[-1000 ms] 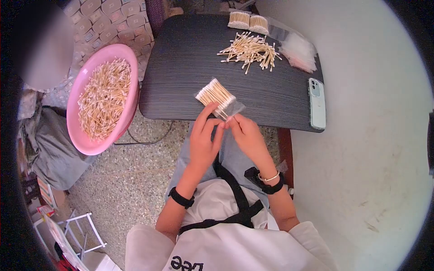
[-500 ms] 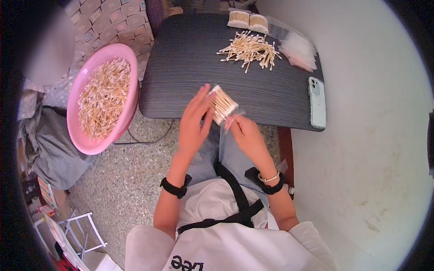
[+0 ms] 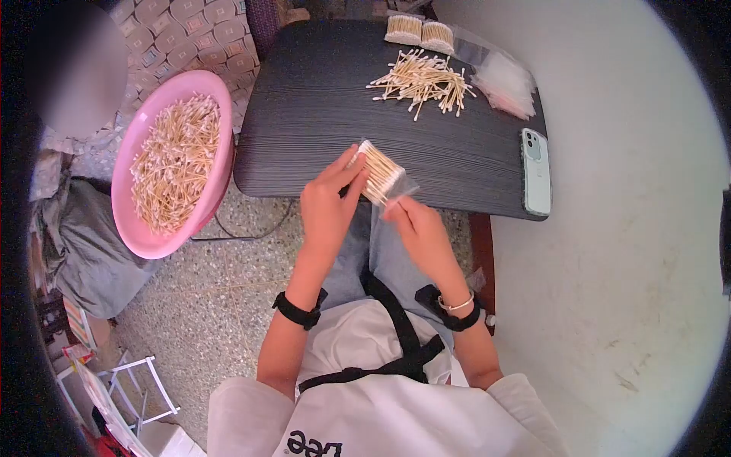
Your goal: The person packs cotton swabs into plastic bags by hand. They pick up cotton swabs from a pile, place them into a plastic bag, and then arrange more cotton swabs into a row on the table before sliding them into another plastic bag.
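A clear plastic bag of cotton swabs [image 3: 382, 174] is held between my hands, just over the near edge of the dark table [image 3: 304, 114]. My left hand [image 3: 332, 195] grips the bag's left side, its fingers along the swabs. At the bag's lower right end, my right hand [image 3: 412, 223] pinches the loose plastic. The swabs lie side by side inside, white tips showing at both ends. Farther back on the table is a loose pile of cotton swabs [image 3: 423, 82].
Two packed swab bundles [image 3: 403, 30] stand at the table's far edge. Beside them lies a stack of clear bags [image 3: 502, 85]. A phone [image 3: 536, 171] rests at the right edge, near the wall. On the left is a pink basin [image 3: 126, 206] full of swabs.
My left fingers have closed in against the bag, where they were more spread before. More of the bag's clear plastic end now shows near my right hand.
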### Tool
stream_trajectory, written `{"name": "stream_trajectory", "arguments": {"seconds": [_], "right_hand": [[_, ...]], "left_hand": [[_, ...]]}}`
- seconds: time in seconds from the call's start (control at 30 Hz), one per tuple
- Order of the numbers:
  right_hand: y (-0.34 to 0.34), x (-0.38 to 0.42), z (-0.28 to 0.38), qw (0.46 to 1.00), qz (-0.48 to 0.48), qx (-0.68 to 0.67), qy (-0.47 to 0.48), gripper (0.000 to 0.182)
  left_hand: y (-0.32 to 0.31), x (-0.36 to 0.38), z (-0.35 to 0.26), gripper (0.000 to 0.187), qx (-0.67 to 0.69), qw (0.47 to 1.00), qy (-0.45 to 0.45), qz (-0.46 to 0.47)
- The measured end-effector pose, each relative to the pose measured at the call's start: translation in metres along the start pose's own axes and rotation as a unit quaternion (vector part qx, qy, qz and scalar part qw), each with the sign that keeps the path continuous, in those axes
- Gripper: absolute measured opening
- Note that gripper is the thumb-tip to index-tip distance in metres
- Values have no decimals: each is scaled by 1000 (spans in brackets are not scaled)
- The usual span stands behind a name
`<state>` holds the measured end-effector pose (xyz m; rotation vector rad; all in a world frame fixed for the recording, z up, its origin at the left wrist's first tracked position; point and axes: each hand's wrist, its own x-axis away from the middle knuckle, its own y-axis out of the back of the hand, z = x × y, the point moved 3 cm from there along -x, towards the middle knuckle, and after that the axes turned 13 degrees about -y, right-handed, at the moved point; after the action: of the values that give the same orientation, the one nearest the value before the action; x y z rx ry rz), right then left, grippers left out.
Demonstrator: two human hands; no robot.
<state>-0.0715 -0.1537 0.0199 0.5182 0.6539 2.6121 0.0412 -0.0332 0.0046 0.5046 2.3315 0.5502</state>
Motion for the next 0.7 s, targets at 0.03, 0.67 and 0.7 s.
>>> {"name": "stream_trajectory", "arguments": {"seconds": [0.03,0.67,0.7], "right_hand": [[-3,-4,-2,1000,-3,-8,10,23],[-6,-6,1,994,-96,-30,-51,24],[-6,-8,0,994,-97,-25,-46,23]], "left_hand": [[-1,0,0,25,-3,1000,-1,-2],[-4,4,-1,25,14,1000,11,-20],[-4,5,-1,26,8,1000,9,-18]]}}
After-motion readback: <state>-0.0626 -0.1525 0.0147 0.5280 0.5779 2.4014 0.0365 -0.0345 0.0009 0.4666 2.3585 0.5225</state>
